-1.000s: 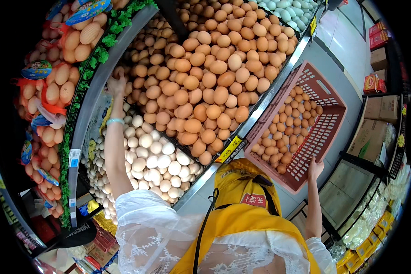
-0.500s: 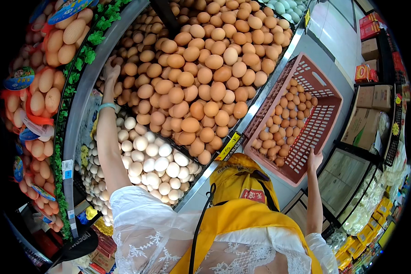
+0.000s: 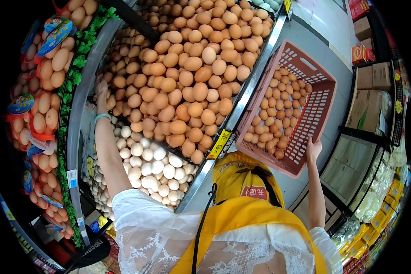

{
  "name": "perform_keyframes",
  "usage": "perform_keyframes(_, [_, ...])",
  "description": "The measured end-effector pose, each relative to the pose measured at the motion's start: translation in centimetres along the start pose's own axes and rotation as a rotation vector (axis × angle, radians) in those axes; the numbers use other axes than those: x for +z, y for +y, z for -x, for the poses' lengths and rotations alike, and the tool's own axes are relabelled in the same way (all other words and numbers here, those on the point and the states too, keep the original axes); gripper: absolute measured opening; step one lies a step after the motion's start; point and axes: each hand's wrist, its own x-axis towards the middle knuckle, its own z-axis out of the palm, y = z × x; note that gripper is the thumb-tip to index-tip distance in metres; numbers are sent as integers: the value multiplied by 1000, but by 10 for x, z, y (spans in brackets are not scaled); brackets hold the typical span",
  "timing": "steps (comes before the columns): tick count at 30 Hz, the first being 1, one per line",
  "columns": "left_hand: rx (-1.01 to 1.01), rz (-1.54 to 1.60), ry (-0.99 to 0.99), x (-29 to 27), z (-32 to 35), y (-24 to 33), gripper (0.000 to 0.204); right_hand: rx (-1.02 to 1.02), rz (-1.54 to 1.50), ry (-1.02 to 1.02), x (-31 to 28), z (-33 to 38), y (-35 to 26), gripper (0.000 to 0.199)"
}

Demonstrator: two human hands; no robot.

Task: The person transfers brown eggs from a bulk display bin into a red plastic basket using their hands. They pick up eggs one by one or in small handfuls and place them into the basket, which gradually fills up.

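My left hand [image 3: 102, 91], with a pale bracelet [image 3: 102, 116] on its wrist, reaches to the far left edge of a heap of brown eggs [image 3: 176, 98]. Its fingers are small and partly hidden among the eggs, so I cannot make out whether one is held. My right hand [image 3: 313, 150] is closed on the near right rim of a pinkish-brown plastic basket [image 3: 318, 116] with slotted walls. Many brown eggs [image 3: 278, 112] lie inside it, mostly toward its left side. White and cream eggs [image 3: 155, 169] fill the section nearer me, under my left forearm.
A metal-edged bin rail [image 3: 236, 109] with a yellow price sign [image 3: 220, 144] runs between eggs and basket. Green plastic leaves [image 3: 79, 61] border the left, with netted egg bags [image 3: 43, 107] beyond. Cardboard boxes [image 3: 367, 107] stand on shelves at right. A yellow apron [image 3: 255, 217] hangs before me.
The view has turned slightly, shifting the egg bin and basket leftward in the picture. My left hand stays at the heap's far left edge; my right hand keeps its hold on the basket.
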Motion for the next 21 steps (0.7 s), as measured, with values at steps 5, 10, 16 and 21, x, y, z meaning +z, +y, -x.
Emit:
perform_keyframes(5, [-132,-192,-64,5,-3,40,48,63,-62,-9,-8,11,-18,27])
perform_keyframes(10, [266,384,245,17,83,90,34,-7,7,46,-5,4,-1,28])
perform_keyframes(16, [1001,783,18,7,323,215,19,101,13,55,3,-3,3,30])
perform_keyframes(21, [1504,400,-310,130,423,339,26,147,-93,41,-4,2,-8,35])
